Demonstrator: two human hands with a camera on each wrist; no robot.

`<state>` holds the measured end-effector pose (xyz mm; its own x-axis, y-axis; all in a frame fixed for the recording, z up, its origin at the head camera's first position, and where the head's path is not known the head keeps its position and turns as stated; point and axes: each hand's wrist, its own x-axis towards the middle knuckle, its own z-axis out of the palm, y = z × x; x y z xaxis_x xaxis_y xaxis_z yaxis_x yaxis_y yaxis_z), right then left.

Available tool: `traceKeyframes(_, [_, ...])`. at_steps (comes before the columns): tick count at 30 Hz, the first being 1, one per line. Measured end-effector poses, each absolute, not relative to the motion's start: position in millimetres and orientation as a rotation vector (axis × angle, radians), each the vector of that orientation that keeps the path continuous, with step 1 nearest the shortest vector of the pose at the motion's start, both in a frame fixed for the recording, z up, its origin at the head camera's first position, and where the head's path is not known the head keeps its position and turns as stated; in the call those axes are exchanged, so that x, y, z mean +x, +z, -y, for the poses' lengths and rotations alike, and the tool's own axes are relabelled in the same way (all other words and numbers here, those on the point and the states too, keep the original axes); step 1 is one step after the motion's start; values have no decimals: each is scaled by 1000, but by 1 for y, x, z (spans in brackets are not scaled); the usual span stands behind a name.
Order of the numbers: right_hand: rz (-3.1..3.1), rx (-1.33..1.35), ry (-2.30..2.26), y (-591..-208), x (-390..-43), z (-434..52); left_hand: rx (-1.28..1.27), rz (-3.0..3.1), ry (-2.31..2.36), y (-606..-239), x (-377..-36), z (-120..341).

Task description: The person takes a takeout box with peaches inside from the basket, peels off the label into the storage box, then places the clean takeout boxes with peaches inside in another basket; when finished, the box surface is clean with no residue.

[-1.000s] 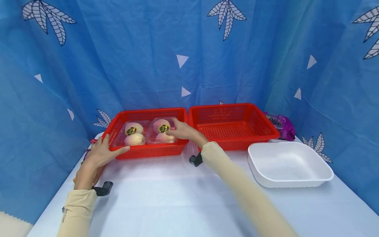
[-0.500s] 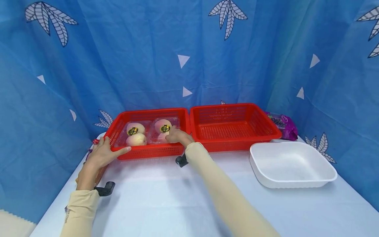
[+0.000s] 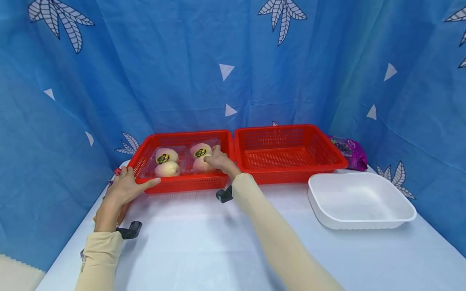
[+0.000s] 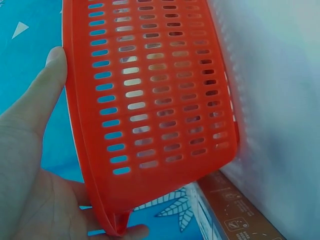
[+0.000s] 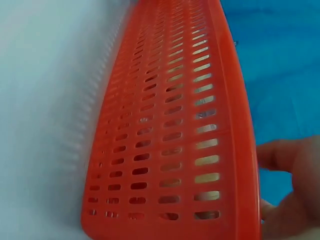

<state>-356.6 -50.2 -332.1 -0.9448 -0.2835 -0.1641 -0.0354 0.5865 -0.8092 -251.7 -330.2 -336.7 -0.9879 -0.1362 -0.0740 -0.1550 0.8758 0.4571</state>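
In the head view, a clear plastic box of peaches (image 3: 199,161) with a black-and-yellow label sits in the right half of a red basket (image 3: 174,186). My right hand (image 3: 222,162) holds this box at its right side, thumb over the front peach. In the right wrist view the basket wall hides the box, and part of the right hand (image 5: 295,175) shows beyond the rim. A similar box of peaches (image 3: 167,161) lies to its left. My left hand (image 3: 125,188) grips the basket's front left corner; its thumb (image 4: 54,65) lies against the rim in the left wrist view.
Another red basket (image 3: 287,177) stands right beside the first. In front of it at right is a white tray (image 3: 360,224); behind, a purple bag of grapes (image 3: 354,155). A brown printed box (image 4: 235,210) stands by the left basket's corner. A blue curtain (image 3: 174,72) encloses the table.
My right hand has come over the right box from its right edge, then drawn slightly back. That box is now turned a little and sits farther back. My left hand has stayed at the basket corner.
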Motion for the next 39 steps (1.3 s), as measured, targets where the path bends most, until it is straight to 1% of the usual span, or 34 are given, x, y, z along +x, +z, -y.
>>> traceKeyframes(5, [-2523, -259, -1511, -337, -356, 50, -241, -3001, 735, -339, -252, 329])
traceKeyframes(9, [-2400, -246, -1785, -336, -357, 46, -239, -2998, 746, -342, -253, 329])
traceKeyframes(14, [-2099, -280, -2075, -319, -357, 26, -247, -2987, 763, -345, -254, 329])
traceKeyframes(18, [-1943, -355, -2151, -299, -345, -4, -239, -3004, 743, -344, -254, 330])
traceKeyframes(22, [-1912, -502, -2070, -284, -324, -44, -222, -3035, 731, -342, -254, 332])
traceKeyframes(26, [-1805, -677, -1940, -284, -302, -87, -195, -3035, 749, -341, -252, 334])
traceKeyframes(30, [-1674, -836, -1771, -301, -286, -121, -121, -3083, 700, -340, -249, 332])
traceKeyframes(33, [-1645, -965, -1624, -318, -280, -140, -28, -3165, 614, -334, -246, 323])
traceKeyframes(36, [-1636, -1044, -1513, -334, -277, -152, 118, -3219, 563, -323, -240, 302])
traceKeyframes(39, [-1660, -1047, -1448, -347, -279, -159, 315, -3199, 626, -315, -232, 271])
